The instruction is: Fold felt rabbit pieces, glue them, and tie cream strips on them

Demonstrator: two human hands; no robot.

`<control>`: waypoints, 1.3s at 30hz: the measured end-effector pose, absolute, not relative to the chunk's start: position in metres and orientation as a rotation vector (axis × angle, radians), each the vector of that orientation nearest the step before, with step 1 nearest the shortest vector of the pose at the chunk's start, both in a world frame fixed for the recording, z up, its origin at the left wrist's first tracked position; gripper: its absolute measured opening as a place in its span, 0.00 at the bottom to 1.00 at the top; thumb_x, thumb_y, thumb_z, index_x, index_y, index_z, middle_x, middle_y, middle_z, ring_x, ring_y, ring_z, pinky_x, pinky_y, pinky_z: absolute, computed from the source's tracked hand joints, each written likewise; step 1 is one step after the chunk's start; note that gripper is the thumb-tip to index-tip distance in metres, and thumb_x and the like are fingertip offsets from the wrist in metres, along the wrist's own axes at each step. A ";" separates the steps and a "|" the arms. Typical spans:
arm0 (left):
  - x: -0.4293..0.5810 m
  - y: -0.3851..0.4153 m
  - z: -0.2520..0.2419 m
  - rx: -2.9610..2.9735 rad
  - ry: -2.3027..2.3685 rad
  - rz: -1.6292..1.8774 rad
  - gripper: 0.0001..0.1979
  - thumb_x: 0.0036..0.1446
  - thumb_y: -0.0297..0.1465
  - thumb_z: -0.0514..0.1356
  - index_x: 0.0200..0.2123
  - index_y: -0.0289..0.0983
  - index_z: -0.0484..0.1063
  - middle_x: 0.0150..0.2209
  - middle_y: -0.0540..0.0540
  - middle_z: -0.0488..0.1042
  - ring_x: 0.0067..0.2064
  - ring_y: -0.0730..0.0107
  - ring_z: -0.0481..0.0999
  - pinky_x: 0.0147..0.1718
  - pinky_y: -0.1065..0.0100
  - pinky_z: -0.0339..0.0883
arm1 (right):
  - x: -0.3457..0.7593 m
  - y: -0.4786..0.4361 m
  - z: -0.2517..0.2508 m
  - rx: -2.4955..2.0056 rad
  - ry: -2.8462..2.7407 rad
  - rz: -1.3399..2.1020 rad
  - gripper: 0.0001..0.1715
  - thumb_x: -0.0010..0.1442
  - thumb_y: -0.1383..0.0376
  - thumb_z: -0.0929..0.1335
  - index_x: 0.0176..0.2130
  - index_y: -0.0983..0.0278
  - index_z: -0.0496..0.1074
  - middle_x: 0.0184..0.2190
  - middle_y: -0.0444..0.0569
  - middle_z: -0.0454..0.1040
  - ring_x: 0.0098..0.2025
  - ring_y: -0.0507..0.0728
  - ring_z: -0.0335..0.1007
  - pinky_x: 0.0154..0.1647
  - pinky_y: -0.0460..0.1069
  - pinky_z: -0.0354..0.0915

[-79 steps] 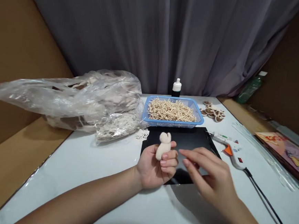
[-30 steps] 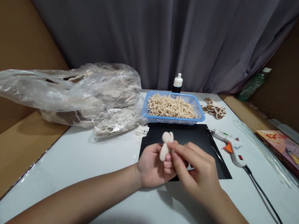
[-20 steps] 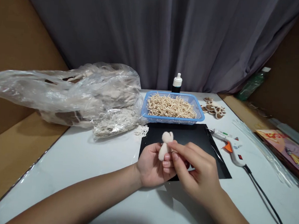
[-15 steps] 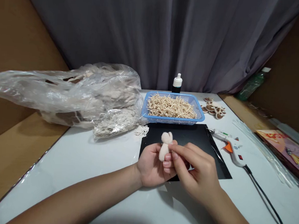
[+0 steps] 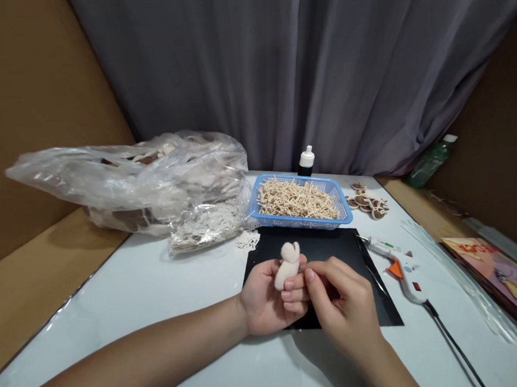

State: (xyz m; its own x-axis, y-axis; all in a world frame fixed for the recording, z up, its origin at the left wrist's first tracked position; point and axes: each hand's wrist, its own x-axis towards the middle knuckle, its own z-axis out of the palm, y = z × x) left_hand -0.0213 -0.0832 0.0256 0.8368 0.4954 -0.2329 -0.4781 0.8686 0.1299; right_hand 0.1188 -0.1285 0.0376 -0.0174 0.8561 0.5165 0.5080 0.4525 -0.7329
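Note:
My left hand (image 5: 268,298) is closed around a small cream felt figure (image 5: 287,262) with a rounded top, held upright above the near edge of a black mat (image 5: 347,251). My right hand (image 5: 343,304) sits right beside it, thumb and forefinger pinched together at the figure's right side. Whether the pinch holds anything small is too fine to see. Both forearms rest low over the white table (image 5: 152,286).
A blue basket (image 5: 300,201) of tan sticks stands behind the mat, a small black bottle with a white cap (image 5: 306,160) behind it. A clear plastic bag (image 5: 152,176) of pale pieces lies left. A glue gun (image 5: 402,270) with its cord, brown round pieces (image 5: 368,197) and glue sticks (image 5: 453,268) lie right.
My right hand came in from the right and pinched at the felt figure in my left hand. The view has since tilted slightly, so everything sits lower in frame.

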 end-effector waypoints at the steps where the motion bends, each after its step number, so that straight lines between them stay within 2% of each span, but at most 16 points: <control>1: -0.022 -0.084 0.025 0.044 0.257 0.506 0.07 0.52 0.26 0.51 0.30 0.30 0.68 0.16 0.51 0.61 0.17 0.78 0.62 0.16 0.78 0.57 | 0.120 -0.126 0.039 -1.195 -1.626 0.451 0.08 0.59 0.68 0.63 0.35 0.64 0.72 0.24 0.45 0.67 0.24 0.50 0.63 0.24 0.45 0.61; 4: -0.026 -0.086 0.026 -0.034 0.254 0.467 0.08 0.50 0.28 0.53 0.32 0.28 0.68 0.16 0.53 0.59 0.16 0.81 0.61 0.15 0.80 0.55 | 0.125 -0.115 0.044 -1.137 -1.610 0.566 0.12 0.59 0.67 0.64 0.44 0.63 0.70 0.38 0.50 0.72 0.32 0.52 0.68 0.30 0.46 0.65; 6: -0.026 -0.086 0.026 -0.037 0.279 0.459 0.08 0.51 0.29 0.53 0.30 0.29 0.67 0.15 0.54 0.58 0.15 0.83 0.60 0.14 0.82 0.53 | 0.129 -0.105 0.048 -1.082 -1.697 0.689 0.16 0.59 0.66 0.64 0.48 0.61 0.69 0.43 0.51 0.72 0.37 0.54 0.69 0.35 0.47 0.66; 8: -0.024 -0.085 0.025 0.059 0.352 0.434 0.10 0.54 0.32 0.50 0.27 0.31 0.65 0.15 0.55 0.57 0.14 0.84 0.59 0.14 0.82 0.52 | 0.132 -0.098 0.049 -1.060 -1.690 0.850 0.13 0.59 0.64 0.65 0.44 0.61 0.72 0.38 0.49 0.74 0.36 0.54 0.69 0.35 0.48 0.66; 10: -0.023 -0.082 0.024 0.303 0.477 0.440 0.16 0.57 0.40 0.47 0.27 0.33 0.63 0.17 0.52 0.61 0.16 0.80 0.62 0.14 0.80 0.54 | 0.134 -0.092 0.046 -1.072 -1.543 0.997 0.11 0.57 0.61 0.66 0.39 0.64 0.73 0.31 0.48 0.74 0.31 0.52 0.69 0.30 0.46 0.65; 13: -0.025 -0.074 0.023 0.956 0.659 0.735 0.21 0.55 0.49 0.47 0.34 0.37 0.63 0.30 0.46 0.69 0.29 0.69 0.71 0.22 0.72 0.64 | 0.137 -0.090 0.039 -1.088 -1.324 1.117 0.15 0.56 0.57 0.67 0.36 0.66 0.73 0.24 0.45 0.71 0.23 0.49 0.63 0.21 0.43 0.61; 15: -0.030 -0.068 0.025 1.486 0.694 0.987 0.17 0.52 0.45 0.56 0.38 0.39 0.63 0.37 0.47 0.68 0.37 0.66 0.70 0.31 0.69 0.66 | 0.138 -0.092 0.036 -1.072 -1.269 1.135 0.15 0.55 0.56 0.68 0.37 0.66 0.74 0.24 0.45 0.71 0.22 0.48 0.63 0.20 0.42 0.61; 16: -0.033 -0.066 0.027 1.723 0.692 1.036 0.15 0.50 0.41 0.59 0.38 0.40 0.64 0.38 0.47 0.67 0.38 0.67 0.69 0.33 0.68 0.65 | 0.139 -0.093 0.035 -1.059 -1.261 1.133 0.15 0.55 0.57 0.68 0.37 0.65 0.74 0.24 0.45 0.72 0.23 0.48 0.63 0.21 0.42 0.62; 20: -0.040 -0.064 0.038 2.306 0.567 1.103 0.12 0.48 0.26 0.61 0.38 0.39 0.64 0.32 0.49 0.68 0.32 0.72 0.67 0.31 0.70 0.63 | 0.139 -0.098 0.040 -1.025 -1.264 1.091 0.11 0.56 0.59 0.68 0.37 0.62 0.75 0.27 0.45 0.74 0.25 0.48 0.66 0.23 0.41 0.65; 28: -0.033 -0.070 0.046 2.442 0.507 1.217 0.14 0.48 0.21 0.59 0.39 0.37 0.65 0.30 0.47 0.69 0.31 0.72 0.69 0.29 0.71 0.65 | 0.139 -0.103 0.044 -0.996 -1.290 1.049 0.08 0.56 0.61 0.68 0.36 0.60 0.76 0.30 0.44 0.75 0.27 0.47 0.68 0.24 0.39 0.66; 39: -0.031 -0.071 0.044 2.416 0.515 1.229 0.14 0.47 0.20 0.58 0.38 0.37 0.64 0.29 0.48 0.67 0.30 0.73 0.67 0.28 0.71 0.65 | 0.138 -0.103 0.043 -1.017 -1.248 1.071 0.07 0.56 0.62 0.69 0.34 0.61 0.76 0.26 0.43 0.75 0.24 0.46 0.67 0.23 0.39 0.66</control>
State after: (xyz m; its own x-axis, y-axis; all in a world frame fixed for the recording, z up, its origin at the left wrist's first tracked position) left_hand -0.0308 -0.0715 0.0438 0.5506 0.4811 0.6822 0.1489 -0.8607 0.4868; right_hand 0.1378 -0.1033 0.0430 0.0199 0.9777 0.2089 -0.0577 0.2097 -0.9761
